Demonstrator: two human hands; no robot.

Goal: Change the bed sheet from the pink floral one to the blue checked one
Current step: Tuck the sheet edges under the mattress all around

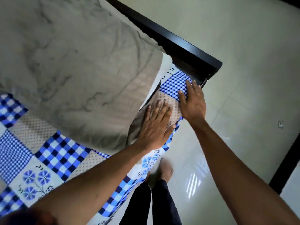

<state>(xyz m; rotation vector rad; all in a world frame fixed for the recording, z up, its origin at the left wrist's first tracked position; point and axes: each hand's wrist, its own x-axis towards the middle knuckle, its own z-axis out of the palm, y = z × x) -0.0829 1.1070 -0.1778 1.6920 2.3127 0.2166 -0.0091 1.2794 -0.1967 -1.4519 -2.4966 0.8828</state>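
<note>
Pressing flat and open on the blue sheet, holding nothing, the left hand and right hand both point toward its corner, just past the right hand.

Blue checked sheet (floral patches), grey pillow.

blue checked sheet | patchwork checks, dots, flowers | spread over bed, edge hanging off side
</note>
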